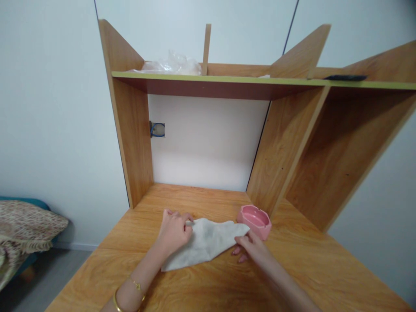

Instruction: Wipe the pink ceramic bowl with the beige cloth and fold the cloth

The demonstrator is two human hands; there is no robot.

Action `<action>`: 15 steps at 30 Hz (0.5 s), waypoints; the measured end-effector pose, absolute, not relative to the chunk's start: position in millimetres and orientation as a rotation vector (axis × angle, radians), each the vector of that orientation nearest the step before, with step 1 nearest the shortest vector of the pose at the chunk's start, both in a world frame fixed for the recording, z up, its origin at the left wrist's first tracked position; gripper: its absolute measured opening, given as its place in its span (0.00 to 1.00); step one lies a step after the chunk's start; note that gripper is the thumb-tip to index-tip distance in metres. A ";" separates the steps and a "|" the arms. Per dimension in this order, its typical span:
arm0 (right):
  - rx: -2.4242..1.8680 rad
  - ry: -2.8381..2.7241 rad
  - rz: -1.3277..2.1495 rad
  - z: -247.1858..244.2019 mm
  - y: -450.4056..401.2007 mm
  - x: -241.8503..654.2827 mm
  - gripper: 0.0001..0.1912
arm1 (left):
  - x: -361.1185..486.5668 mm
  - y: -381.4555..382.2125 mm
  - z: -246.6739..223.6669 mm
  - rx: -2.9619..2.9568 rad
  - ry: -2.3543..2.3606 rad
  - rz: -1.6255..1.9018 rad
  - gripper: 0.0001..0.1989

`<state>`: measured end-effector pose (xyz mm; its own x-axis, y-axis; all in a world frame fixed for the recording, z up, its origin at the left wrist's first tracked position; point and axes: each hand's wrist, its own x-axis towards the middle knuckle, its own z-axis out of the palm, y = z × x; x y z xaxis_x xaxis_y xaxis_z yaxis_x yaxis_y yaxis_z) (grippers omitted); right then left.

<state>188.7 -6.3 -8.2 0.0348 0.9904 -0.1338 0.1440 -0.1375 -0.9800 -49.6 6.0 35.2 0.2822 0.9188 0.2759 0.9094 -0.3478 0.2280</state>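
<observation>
Bench: carrying the work; wood-grain top is showing along the cloth's near side.
Left hand: resting over the cloth's left part, fingers curling toward the thumb with little gap; can't tell if it's gripping fabric.
Right hand: pinching the cloth's right corner, thumb against finger; the other fingers are hanging loosely below.
Cloth: spanning between the hands, pale, creasing mid-panel; far edge is running wavy, near-left corner is pointing toward the near side.
Tension, my read: thin fabric is likely wanting a light, even pull. Holding both ends at corners should be beating tugging one side.
Pink dish: sitting just beyond the right hand; cloth corner is overlapping it in view, contact unclear.
Clearance, my read: right knuckles are risking a bump there; working slightly nearer would be safer.
Upper shelf: running across the far side, holding a clear plastic bag at left.
</observation>
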 end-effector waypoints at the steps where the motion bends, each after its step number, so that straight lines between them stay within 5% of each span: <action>1: -1.435 -1.203 1.253 -11.6 -9.8 189.8 0.08 | -49.3 6.3 34.0 2.490 1.763 0.555 0.16; 15: -1.456 -0.987 1.354 -16.0 -17.4 199.8 0.17 | -37.5 0.6 12.6 2.570 1.470 0.476 0.16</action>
<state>199.8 -17.4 -16.0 0.0861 0.9539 -0.2875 -0.0176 -0.2870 -0.9578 -37.5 0.6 12.6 0.4717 0.8586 0.2007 0.8134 -0.5116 0.2769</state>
